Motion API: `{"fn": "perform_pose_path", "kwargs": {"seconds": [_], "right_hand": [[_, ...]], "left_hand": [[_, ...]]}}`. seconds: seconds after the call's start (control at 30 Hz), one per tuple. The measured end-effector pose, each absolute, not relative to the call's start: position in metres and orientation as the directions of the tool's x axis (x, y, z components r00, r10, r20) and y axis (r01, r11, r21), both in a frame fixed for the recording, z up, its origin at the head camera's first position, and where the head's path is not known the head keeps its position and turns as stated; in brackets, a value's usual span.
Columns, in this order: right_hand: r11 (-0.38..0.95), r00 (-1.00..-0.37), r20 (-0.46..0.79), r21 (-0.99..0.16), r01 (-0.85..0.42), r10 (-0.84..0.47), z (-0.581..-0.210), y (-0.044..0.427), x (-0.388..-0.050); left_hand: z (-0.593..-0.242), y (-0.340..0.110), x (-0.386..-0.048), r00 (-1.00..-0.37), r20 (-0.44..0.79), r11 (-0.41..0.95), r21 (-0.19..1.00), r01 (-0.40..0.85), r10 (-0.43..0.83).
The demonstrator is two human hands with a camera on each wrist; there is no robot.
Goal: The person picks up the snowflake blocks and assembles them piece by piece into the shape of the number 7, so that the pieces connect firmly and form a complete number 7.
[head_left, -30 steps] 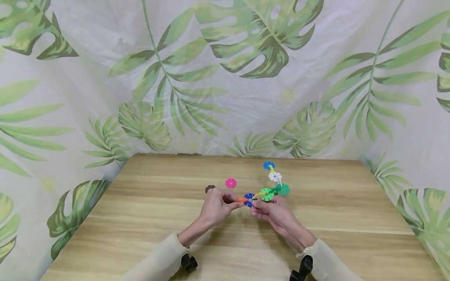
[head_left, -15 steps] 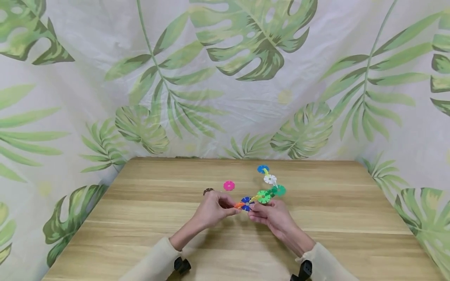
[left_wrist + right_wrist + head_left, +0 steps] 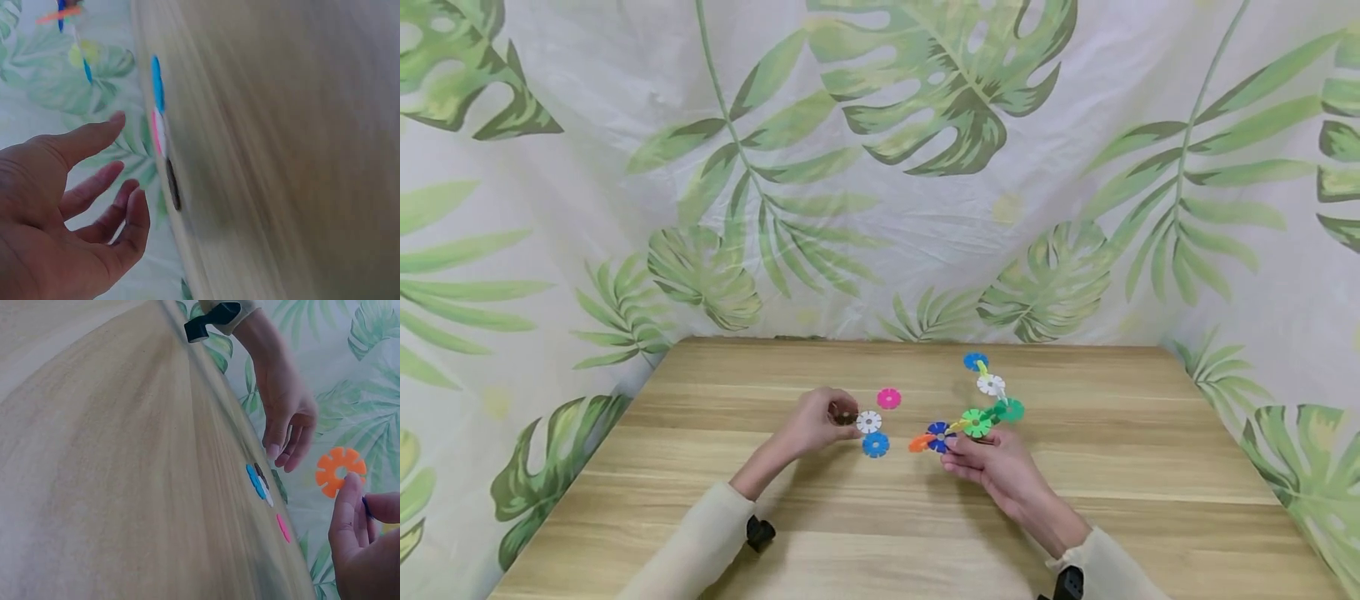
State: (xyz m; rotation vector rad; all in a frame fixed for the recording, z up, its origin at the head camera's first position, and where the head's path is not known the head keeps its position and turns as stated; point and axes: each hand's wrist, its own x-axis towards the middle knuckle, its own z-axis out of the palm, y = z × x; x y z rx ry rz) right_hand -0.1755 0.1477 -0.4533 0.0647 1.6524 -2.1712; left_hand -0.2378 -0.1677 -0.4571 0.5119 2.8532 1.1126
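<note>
My right hand pinches the dark blue snowflake disc of a chain of slotted plastic discs. An orange disc is joined at its near left end. From there the chain runs right through a light green disc and a green disc, then back past a white disc to a blue one. Above a loose brown disc, my left hand hovers with parted, bent fingers. In the left wrist view that hand holds nothing and stays apart from the discs.
Loose on the wooden table lie a white disc, a bright blue disc and a pink disc, close to the brown one. A leaf-patterned cloth hangs behind the table and along its sides.
My left hand has let go of the orange disc and moved left to the brown disc, uncovering the loose white and bright blue discs. My right hand keeps its grip on the chain.
</note>
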Motion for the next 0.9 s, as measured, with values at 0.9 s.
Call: {"fn": "perform_pose_path", "kwargs": {"seconds": [0.9], "right_hand": [[-0.250,-0.903,-0.291,-0.893,0.375,-0.316,-0.459,0.149,-0.173]], "left_hand": [[-0.472,-0.186,-0.274,-0.971,-0.064,0.763,0.631,0.141,0.232]]}}
